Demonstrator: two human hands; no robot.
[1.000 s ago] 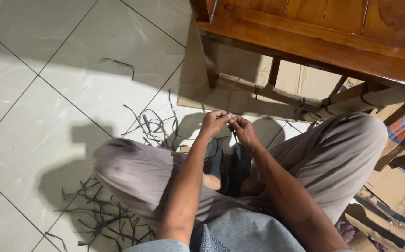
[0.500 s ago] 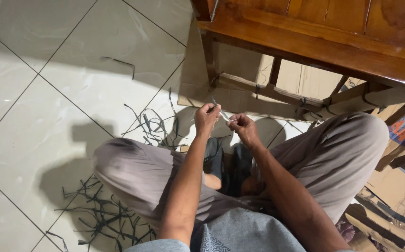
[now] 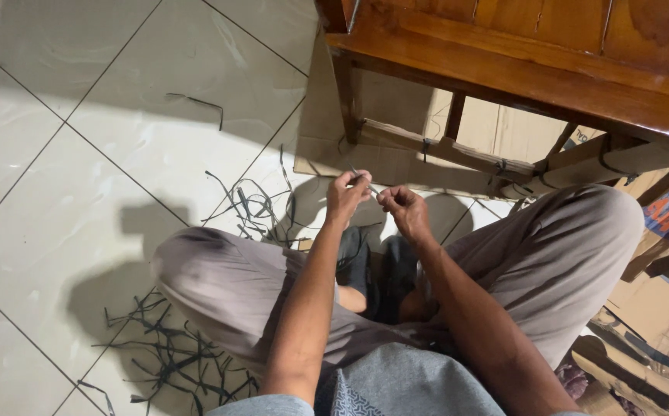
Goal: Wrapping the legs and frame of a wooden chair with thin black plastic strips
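The person sits cross-legged on the tiled floor [image 3: 80, 200], and both hands meet just in front of the knees, over the dark-socked feet [image 3: 373, 270]. The left hand [image 3: 347, 196] has its fingers pinched together on a thin dark strip [image 3: 371, 187], and the right hand [image 3: 405, 209] has its grip closed on the other end of the same strip, so the short piece runs between the two hands, raised above the floor and close to the lower edge of the wooden bench [image 3: 519, 69]. How the strip is bent or knotted between the fingertips is too small to tell. Judging by what lies about, a good part of the work looks done: a loose heap of dark cut strips [image 3: 169, 354] lies on the floor beside the left knee, a second tangle of strips [image 3: 246, 204] lies near the left hand, and a single bent piece [image 3: 200, 104] sits well apart on the tiles. Under the bench, rolled cardboard tubes [image 3: 581, 166] lie against flattened cardboard sheets [image 3: 396, 115], and some of the tubes seem to carry dark ties around them. More cardboard [image 3: 658, 308] is piled by the right knee, which suggests more remains to handle; the strip in hand is not yet put on anything.
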